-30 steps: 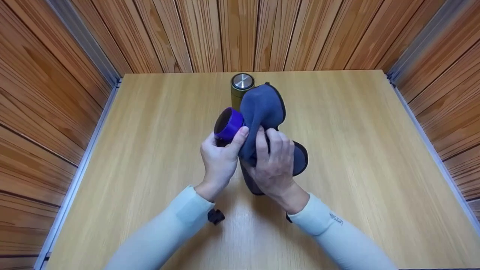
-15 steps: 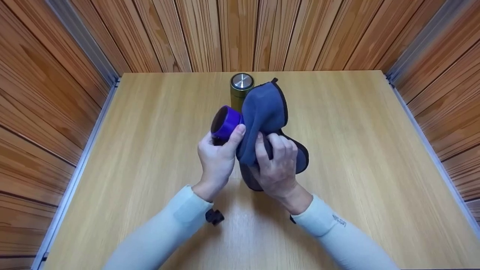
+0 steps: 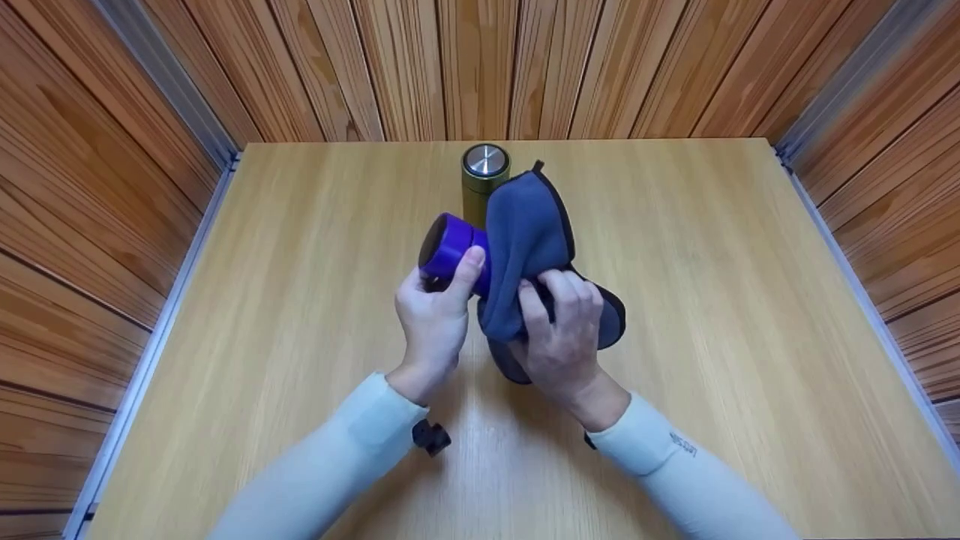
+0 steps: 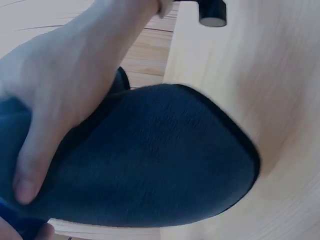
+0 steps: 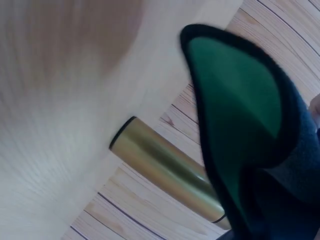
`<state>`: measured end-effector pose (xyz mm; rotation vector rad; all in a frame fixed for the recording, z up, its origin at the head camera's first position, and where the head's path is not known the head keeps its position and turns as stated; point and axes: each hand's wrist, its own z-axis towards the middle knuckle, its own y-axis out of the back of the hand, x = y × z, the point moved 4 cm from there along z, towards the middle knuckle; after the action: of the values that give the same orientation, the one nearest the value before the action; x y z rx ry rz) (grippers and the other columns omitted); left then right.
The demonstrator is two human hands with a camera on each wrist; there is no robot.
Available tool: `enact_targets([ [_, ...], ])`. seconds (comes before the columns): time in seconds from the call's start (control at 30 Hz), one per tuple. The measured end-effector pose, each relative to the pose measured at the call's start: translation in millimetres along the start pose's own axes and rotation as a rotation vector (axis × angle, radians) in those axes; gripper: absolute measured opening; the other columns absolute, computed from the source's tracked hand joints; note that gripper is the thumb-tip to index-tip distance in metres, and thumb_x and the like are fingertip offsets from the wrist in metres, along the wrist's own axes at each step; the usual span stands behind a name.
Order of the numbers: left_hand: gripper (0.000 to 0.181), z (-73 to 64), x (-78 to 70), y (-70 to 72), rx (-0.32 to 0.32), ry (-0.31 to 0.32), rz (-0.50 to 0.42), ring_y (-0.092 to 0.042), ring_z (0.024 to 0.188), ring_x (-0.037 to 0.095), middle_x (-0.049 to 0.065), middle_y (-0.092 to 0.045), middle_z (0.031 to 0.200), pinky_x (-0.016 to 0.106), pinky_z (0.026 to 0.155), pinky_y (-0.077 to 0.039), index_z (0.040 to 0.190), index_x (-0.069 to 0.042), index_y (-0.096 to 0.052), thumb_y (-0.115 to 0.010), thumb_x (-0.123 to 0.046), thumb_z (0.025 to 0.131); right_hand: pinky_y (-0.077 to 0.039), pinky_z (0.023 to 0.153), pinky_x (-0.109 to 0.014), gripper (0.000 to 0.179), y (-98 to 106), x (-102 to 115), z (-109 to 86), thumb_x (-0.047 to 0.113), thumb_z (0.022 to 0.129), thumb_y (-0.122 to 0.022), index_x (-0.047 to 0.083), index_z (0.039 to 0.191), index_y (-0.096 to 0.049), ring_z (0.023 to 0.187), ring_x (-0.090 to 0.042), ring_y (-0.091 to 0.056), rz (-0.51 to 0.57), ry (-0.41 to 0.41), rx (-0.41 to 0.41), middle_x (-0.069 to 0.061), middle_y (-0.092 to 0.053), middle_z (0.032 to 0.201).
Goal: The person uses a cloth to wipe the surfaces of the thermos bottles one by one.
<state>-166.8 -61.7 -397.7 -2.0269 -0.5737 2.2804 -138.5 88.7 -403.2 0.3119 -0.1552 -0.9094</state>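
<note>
A purple cylinder (image 3: 454, 241) with a dark round end sticks out leftward from a blue-grey cloth (image 3: 525, 217) with black edging and a small loop. My left hand (image 3: 431, 322) grips the cylinder, thumb along its side. The cylinder's other end is hidden by the cloth. Over the cloth's middle my right hand (image 3: 559, 341) curls its fingers into the folds, holding it. In the left wrist view the right hand (image 4: 60, 85) grasps the cloth (image 4: 160, 155) above a bit of the cylinder (image 4: 27, 220). The right wrist view shows the cloth's green inner side (image 5: 235, 90).
Behind the hands stands an olive-gold bottle (image 3: 475, 196) with a silver lid, upright on the wooden table (image 3: 322, 262) and partly covered by the cloth. Wood-plank walls (image 3: 480, 67) enclose the back and sides. A small black device (image 3: 431, 436) hangs at the left wrist.
More of the purple cylinder shows beside the cloth, including a seam. My right hand and the cloth have shifted slightly right and toward me; the left hand has moved slightly left.
</note>
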Motion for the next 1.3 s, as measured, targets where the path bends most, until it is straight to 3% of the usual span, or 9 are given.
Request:
enact_targets([
  [0.23, 0.039, -4.8, 5.7, -5.6, -0.038, -0.046, 0.043, -0.072, 0.092, 0.027, 0.01, -0.075, 0.106, 0.039, 0.082, -0.061, 0.115, -0.005, -0.072, -0.082, -0.032, 0.089, -0.044, 0.086, -0.052, 0.043, -6.7, 7.6, 11.2, 0.035, 0.101, -0.062, 0.0, 0.126, -0.056, 0.106, -0.041, -0.055, -0.07, -0.029, 0.055, -0.022, -0.059, 0.121],
  [0.4, 0.037, -6.1, 5.7, -7.3, -0.015, -0.092, 0.034, -0.072, 0.092, 0.028, 0.011, -0.075, 0.105, 0.04, 0.082, -0.061, 0.114, -0.004, -0.071, -0.083, -0.027, 0.088, -0.046, 0.09, -0.05, 0.05, -10.6, 9.5, 15.4, 0.032, 0.098, -0.066, -0.005, 0.131, -0.055, 0.107, -0.04, -0.054, -0.103, -0.076, 0.115, -0.024, -0.059, 0.123],
  [0.53, 0.037, -4.9, 4.9, -6.3, 0.016, -0.117, 0.036, -0.072, 0.094, 0.029, 0.01, -0.075, 0.107, 0.041, 0.085, -0.061, 0.116, -0.004, -0.071, -0.083, -0.025, 0.088, -0.045, 0.091, -0.05, 0.052, -12.1, 7.0, 14.9, 0.032, 0.101, -0.063, -0.006, 0.135, -0.052, 0.108, -0.04, -0.052, -0.066, -0.107, 0.159, -0.024, -0.056, 0.124],
  [0.67, 0.038, -4.3, 4.2, -5.4, 0.023, -0.108, 0.043, -0.073, 0.094, 0.028, 0.01, -0.075, 0.107, 0.041, 0.085, -0.061, 0.117, -0.005, -0.071, -0.082, -0.028, 0.089, -0.045, 0.091, -0.05, 0.053, -11.9, 4.7, 15.1, 0.035, 0.102, -0.061, -0.005, 0.136, -0.053, 0.108, -0.04, -0.051, -0.033, -0.105, 0.16, -0.023, -0.055, 0.123],
  [0.83, 0.039, -3.8, 2.6, -5.8, 0.004, -0.082, 0.032, -0.072, 0.095, 0.028, 0.01, -0.074, 0.11, 0.041, 0.087, -0.06, 0.118, -0.004, -0.071, -0.082, -0.028, 0.089, -0.046, 0.09, -0.049, 0.059, -13.3, 3.2, 13.8, 0.041, 0.1, -0.064, -0.005, 0.136, -0.053, 0.107, -0.039, -0.053, -0.118, -0.054, 0.14, -0.023, -0.057, 0.122],
  [1.0, 0.042, -2.9, 2.1, -5.2, -0.007, -0.043, 0.026, -0.07, 0.098, 0.028, 0.009, -0.073, 0.114, 0.039, 0.088, -0.06, 0.122, -0.005, -0.069, -0.081, -0.03, 0.09, -0.048, 0.092, -0.05, 0.055, -15.0, 2.4, 11.6, 0.032, 0.098, -0.068, -0.004, 0.137, -0.052, 0.108, -0.039, -0.055, -0.194, -0.03, 0.127, -0.023, -0.058, 0.124],
  [1.3, 0.048, 0.3, -4.1, -0.1, -0.013, -0.007, 0.027, -0.068, 0.108, 0.026, 0.007, -0.072, 0.12, 0.039, 0.097, -0.056, 0.126, -0.006, -0.068, -0.08, -0.036, 0.091, -0.047, 0.093, -0.049, 0.054, -11.4, -3.8, -0.6, 0.024, 0.099, -0.068, -0.004, 0.141, -0.049, 0.11, -0.038, -0.053, -0.23, 0.002, 0.127, -0.022, -0.055, 0.127],
])
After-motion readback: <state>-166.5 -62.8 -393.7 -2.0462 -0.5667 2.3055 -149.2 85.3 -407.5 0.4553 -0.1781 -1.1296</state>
